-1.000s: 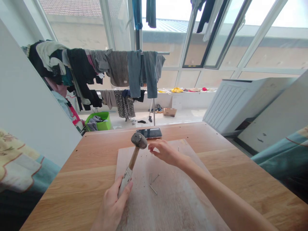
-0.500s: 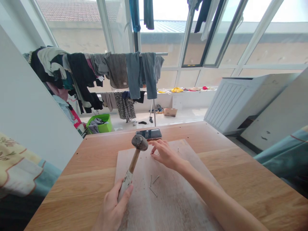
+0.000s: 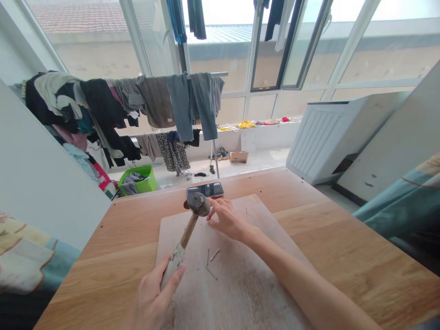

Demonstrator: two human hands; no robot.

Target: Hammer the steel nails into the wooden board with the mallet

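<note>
My left hand (image 3: 154,295) is wrapped round the pale lower end of a wooden-handled hammer (image 3: 187,231), whose dark head is raised over the far part of a pale wooden board (image 3: 240,284). My right hand (image 3: 225,219) rests on the board just right of the hammer head, fingers pinched together on something too small to make out. Three loose nails (image 3: 210,261) lie on the board between my hands. One nail (image 3: 246,210) stands upright near the board's far right corner.
The board lies on a wooden table (image 3: 343,247). A phone (image 3: 205,189) lies flat beyond the board. Behind the table stand a rack of hanging clothes (image 3: 137,105), a green basket (image 3: 137,179) and a white cabinet (image 3: 330,133). Patterned cloth (image 3: 20,256) sits at the left.
The view has swung slightly, so everything sits a little more to the left. The hammer head and my right hand have come closer together; both keep their hold.
</note>
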